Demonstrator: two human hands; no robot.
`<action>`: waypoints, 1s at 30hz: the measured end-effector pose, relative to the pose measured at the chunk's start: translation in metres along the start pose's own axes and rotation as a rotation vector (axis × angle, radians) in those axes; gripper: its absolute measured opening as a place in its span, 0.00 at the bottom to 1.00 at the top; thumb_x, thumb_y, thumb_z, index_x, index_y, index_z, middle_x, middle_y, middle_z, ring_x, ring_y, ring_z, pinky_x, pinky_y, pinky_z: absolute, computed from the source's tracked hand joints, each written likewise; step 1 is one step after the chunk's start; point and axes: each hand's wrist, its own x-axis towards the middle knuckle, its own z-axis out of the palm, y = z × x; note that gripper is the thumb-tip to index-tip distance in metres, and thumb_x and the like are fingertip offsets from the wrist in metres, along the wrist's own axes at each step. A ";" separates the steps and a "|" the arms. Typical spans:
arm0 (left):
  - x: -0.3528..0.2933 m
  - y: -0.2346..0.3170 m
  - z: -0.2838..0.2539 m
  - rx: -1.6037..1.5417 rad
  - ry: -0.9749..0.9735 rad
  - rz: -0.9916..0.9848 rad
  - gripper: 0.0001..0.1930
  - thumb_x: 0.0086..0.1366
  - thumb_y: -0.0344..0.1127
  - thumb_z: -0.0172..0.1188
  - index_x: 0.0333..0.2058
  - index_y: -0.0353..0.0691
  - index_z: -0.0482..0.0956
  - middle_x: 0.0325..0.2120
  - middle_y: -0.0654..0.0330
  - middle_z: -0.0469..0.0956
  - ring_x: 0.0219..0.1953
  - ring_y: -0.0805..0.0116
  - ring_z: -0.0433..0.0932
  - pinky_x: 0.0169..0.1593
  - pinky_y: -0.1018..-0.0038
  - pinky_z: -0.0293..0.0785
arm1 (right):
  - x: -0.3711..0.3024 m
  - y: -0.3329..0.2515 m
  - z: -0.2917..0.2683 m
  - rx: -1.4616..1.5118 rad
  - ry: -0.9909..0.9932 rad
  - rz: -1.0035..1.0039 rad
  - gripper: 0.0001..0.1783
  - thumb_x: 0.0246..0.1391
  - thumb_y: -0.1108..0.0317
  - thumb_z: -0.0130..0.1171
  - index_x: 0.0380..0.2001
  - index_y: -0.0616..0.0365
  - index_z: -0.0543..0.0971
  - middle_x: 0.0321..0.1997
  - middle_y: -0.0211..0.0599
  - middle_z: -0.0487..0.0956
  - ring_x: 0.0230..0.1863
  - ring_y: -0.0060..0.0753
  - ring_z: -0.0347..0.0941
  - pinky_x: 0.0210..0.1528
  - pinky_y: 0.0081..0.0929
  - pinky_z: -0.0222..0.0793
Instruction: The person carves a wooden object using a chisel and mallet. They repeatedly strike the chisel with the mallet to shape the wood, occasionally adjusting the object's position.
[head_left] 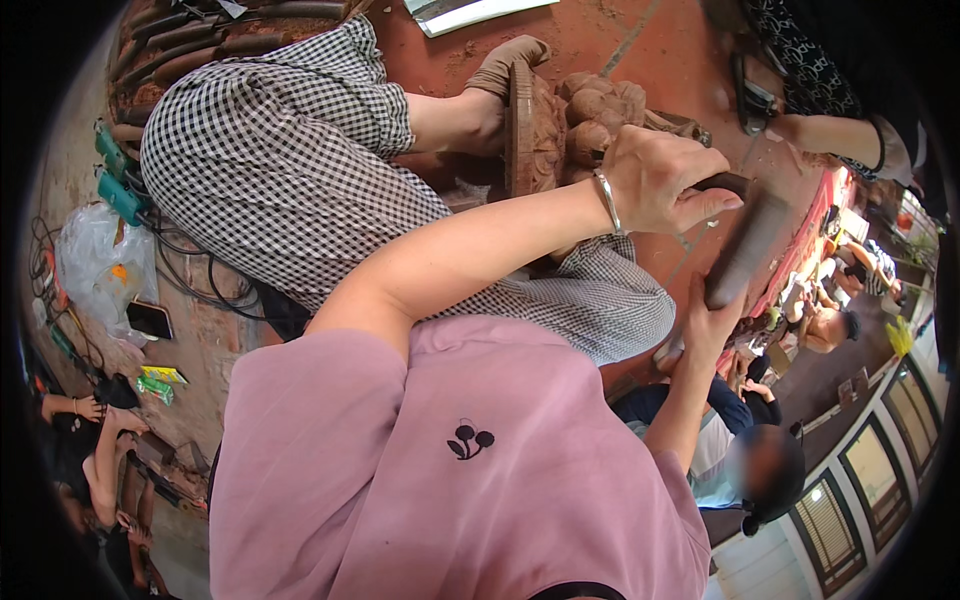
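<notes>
My left hand (665, 180), with a silver bracelet at the wrist, is closed around the dark handle of a carving chisel (722, 183). Its blade is hidden behind my fingers. In my right hand (712, 312) is a thick, dark, club-shaped wooden mallet (745, 252), tilted up, its far end overlapping the chisel handle in this view. Beyond my left hand stands a brown wood carving (603, 105) with rounded, fruit-like shapes and a flat base board (520, 130). My socked foot (510, 65) rests against that board.
Several dark-handled tools (185, 40) lie at the far left. Green power tools (118, 175) with cables, a plastic bag (105, 255) and a phone (150, 320) are on the left floor. People sit at lower left and right; another person's foot (752, 95) stands at far right.
</notes>
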 end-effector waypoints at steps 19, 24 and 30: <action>-0.008 -0.006 -0.010 -0.089 -0.036 0.063 0.18 0.58 0.52 0.64 0.29 0.40 0.81 0.18 0.60 0.78 0.17 0.63 0.78 0.22 0.71 0.72 | -0.010 -0.007 0.005 0.150 0.074 -0.033 0.22 0.54 0.76 0.62 0.52 0.64 0.70 0.39 0.37 0.75 0.36 0.25 0.74 0.42 0.23 0.70; -0.012 -0.006 -0.013 -0.056 -0.042 0.100 0.17 0.59 0.52 0.63 0.32 0.42 0.80 0.20 0.61 0.78 0.20 0.63 0.79 0.23 0.71 0.73 | -0.005 -0.021 0.003 -0.296 0.058 -0.164 0.23 0.53 0.75 0.65 0.52 0.64 0.70 0.37 0.34 0.75 0.36 0.23 0.73 0.42 0.23 0.69; -0.014 0.032 0.006 0.045 -0.190 0.068 0.16 0.61 0.53 0.60 0.33 0.46 0.77 0.18 0.63 0.73 0.22 0.63 0.78 0.23 0.69 0.71 | -0.011 -0.002 0.000 0.192 0.071 0.031 0.26 0.53 0.77 0.65 0.54 0.63 0.70 0.37 0.30 0.75 0.36 0.21 0.72 0.41 0.20 0.70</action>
